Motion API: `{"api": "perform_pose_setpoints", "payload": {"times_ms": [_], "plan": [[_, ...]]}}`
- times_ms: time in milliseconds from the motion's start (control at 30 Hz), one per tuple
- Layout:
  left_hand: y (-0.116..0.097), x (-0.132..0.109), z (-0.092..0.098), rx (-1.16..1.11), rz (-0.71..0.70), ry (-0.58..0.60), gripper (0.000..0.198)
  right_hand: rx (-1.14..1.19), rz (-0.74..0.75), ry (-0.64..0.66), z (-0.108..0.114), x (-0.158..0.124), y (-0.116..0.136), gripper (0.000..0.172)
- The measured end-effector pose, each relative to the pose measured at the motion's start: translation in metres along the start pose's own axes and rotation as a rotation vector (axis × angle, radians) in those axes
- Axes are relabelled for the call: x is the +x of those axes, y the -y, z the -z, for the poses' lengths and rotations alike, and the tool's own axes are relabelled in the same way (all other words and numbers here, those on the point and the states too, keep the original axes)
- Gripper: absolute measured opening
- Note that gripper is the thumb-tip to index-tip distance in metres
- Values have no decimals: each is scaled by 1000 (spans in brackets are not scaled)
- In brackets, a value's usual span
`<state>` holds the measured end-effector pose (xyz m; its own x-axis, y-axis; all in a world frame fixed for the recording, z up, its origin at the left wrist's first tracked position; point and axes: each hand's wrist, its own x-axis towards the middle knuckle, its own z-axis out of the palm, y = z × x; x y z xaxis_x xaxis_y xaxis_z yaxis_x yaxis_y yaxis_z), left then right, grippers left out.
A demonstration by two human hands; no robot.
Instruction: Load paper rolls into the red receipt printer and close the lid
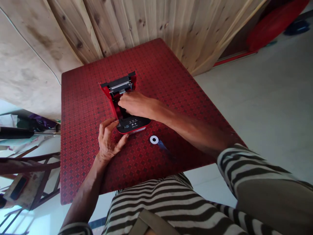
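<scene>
A red and black printer [134, 125], its lid [120, 82] raised, sits on the red patterned table [83, 156]. My left hand [109, 138] grips its front left corner, fingers on top and thumb against the front edge. Over the printer's open compartment is my right hand [134, 102], its fingers curled and reaching inside. The hand itself hides the fingertips and whatever they may hold. In front of the printer stands a small white paper roll [154, 140] with a dark core, and a dark bluish strip [162, 146] extends from it along the tabletop.
Wooden planks [146, 23] rise behind the table's far edge. To the left are a dark wooden chair [41, 166] and a thin cable [31, 40] along the wall. A red rounded object [276, 27] lies at the upper right, beyond the pale floor [256, 98].
</scene>
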<state>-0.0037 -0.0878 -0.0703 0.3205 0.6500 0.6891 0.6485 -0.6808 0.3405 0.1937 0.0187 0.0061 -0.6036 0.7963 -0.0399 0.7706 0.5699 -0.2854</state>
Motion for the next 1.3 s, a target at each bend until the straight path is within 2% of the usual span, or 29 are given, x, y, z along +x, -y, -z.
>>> {"api": "perform_pose_setpoints", "payload": {"times_ms": [100, 167, 267, 400, 500, 600, 700, 800, 867, 967, 1000, 1067, 1100, 1167, 1233, 1300], "plan": [[1, 0, 0, 10, -9, 1, 55, 138, 4, -156, -7, -1, -5, 21], [2, -1, 0, 6, -7, -4, 55, 116, 65, -210, -6, -10, -4, 19], [1, -1, -1, 1, 6, -4, 56, 138, 102, -327, 8, -40, -1, 16], [0, -1, -1, 17, 2, 1, 57, 425, 18, -504, 26, -89, -17, 17], [-1, -2, -2, 13, 13, 1, 57, 626, -116, -658, 9, -108, -49, 24], [-1, -2, -2, 14, 23, -3, 58, 704, -225, -728, -35, -108, -81, 22], [-1, -3, -2, 19, 25, 7, 59, 741, -289, -692, -76, -102, -95, 23], [-1, -2, -1, -4, 26, 10, 58, 747, -301, -659, -94, -99, -96, 24], [-2, -2, -1, -9, 23, 9, 57, 734, -293, -637, -93, -102, -94, 28], [-2, -2, -2, 12, 29, 14, 58, 636, -309, -640, -79, -120, -87, 42], [-2, -2, -2, 13, 32, 13, 58, 579, -336, -673, -73, -130, -82, 40], [-3, -2, -3, -9, 35, 6, 59, 488, -384, -712, -62, -153, -71, 19], [-3, -2, -3, -27, 34, 0, 59, 484, -381, -666, -58, -165, -65, 8], [-4, -1, -3, -54, 35, -10, 59, 557, -307, -458, -56, -184, -52, 4], [-5, -1, -3, -58, 34, -12, 60, 645, -213, -258, -60, -195, -41, 22], [-5, -1, -3, -45, 34, -3, 60, 677, -173, -212, -68, -197, -34, 44]]}}
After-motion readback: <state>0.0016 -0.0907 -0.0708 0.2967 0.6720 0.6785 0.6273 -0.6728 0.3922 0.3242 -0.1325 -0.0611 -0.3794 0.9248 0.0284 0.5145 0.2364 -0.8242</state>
